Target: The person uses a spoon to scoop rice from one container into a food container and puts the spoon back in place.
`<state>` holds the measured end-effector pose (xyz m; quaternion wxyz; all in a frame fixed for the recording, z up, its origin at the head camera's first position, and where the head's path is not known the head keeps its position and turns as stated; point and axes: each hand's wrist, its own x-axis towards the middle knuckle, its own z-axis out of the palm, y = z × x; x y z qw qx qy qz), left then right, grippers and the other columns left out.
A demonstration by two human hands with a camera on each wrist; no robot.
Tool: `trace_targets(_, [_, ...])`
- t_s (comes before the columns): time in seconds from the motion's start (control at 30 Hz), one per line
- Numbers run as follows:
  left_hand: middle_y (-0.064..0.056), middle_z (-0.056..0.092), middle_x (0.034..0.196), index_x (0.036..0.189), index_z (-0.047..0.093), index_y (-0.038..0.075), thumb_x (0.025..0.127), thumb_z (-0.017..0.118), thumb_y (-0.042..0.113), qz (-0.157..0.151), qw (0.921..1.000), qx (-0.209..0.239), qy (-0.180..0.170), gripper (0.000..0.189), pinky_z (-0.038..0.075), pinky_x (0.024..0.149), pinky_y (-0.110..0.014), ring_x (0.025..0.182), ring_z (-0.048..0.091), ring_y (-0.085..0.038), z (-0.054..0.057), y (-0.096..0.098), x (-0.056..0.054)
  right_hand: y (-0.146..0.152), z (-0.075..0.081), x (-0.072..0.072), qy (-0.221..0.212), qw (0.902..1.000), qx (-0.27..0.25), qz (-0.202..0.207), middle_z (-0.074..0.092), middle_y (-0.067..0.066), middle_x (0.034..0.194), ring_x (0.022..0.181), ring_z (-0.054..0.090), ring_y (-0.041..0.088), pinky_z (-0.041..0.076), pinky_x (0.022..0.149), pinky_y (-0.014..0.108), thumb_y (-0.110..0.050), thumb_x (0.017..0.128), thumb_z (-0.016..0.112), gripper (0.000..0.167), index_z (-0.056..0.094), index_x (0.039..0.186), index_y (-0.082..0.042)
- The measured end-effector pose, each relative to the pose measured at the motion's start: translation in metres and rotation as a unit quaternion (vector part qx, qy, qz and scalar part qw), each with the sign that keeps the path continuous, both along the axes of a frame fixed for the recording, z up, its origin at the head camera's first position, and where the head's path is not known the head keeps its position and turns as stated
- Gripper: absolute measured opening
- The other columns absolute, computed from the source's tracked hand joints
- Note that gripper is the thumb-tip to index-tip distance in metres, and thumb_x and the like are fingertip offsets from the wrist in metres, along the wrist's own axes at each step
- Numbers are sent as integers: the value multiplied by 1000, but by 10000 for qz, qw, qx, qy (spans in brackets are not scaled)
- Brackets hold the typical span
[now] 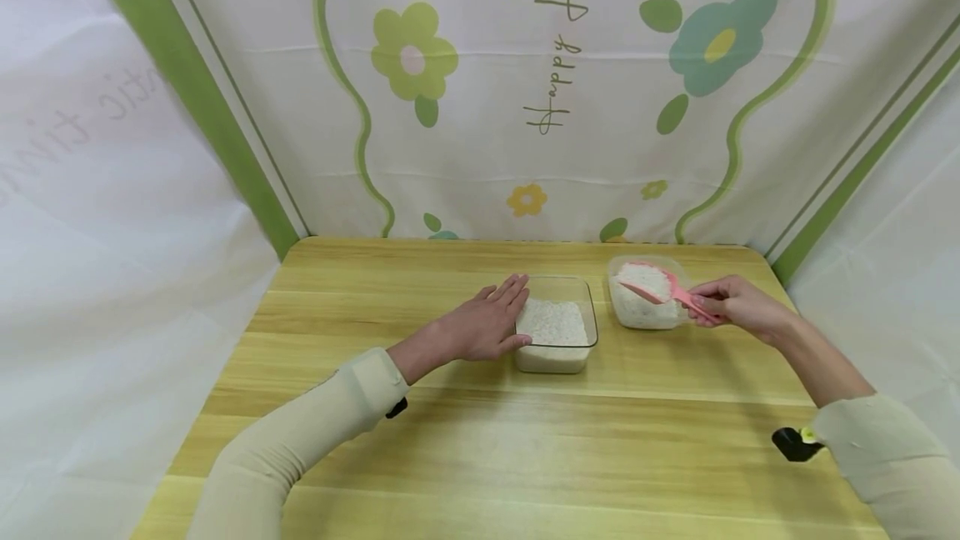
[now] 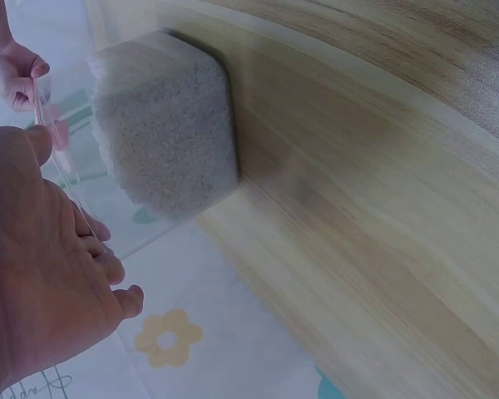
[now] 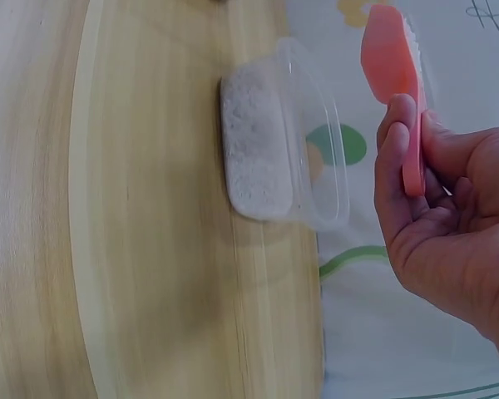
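Scoop (image 1: 682,296) gripped by right hand (image 1: 741,305) is loaded; left hand (image 1: 489,324), outstretched, touches mid-frame box (image 1: 551,360); tub (image 1: 649,322) holds grain (image 3: 256,145), scooping seems unfinished.

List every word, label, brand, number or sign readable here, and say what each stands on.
"Happy": back curtain, turned sideways; writing above it is cut off, unreadable.
"tic tim": left curtain, reversed and faint; the rest unreadable.
Dark marks low on the back curtain: unreadable.
Pink scoop, glass container, plastic container: no readable marks.
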<state>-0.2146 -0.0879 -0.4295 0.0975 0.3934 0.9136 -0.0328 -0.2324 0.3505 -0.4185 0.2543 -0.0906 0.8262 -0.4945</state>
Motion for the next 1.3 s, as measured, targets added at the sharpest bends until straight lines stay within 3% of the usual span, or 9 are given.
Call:
trace_targets(0.3, [-13,-4,169,160,8,3,105,24,60,-8,10000,-64,0,81,20,125,-45,157,-3,-24,1,1,0,13,-6,-3,43,9998,85,-166,71,-2,89,79,68,7,59,72,24,-6,107,41,43,39,133,28])
trace_targets(0.9, [-13,-1,169,160,12,2,105,26,59,-10,10000,5,65,81,22,124,-45,157,0,-25,0,0,0,27,-3,-12,190,9953,897,-322,72,0,90,78,69,3,59,74,24,-5,106,41,45,37,134,30])
trace_targets(1.3, [-13,-2,169,160,11,2,105,26,59,-23,10000,46,4,80,22,124,-46,157,-1,-25,1,0,0,25,4,-13,459,9902,1276,-334,71,2,85,73,68,6,58,68,23,-5,105,43,40,48,127,28])
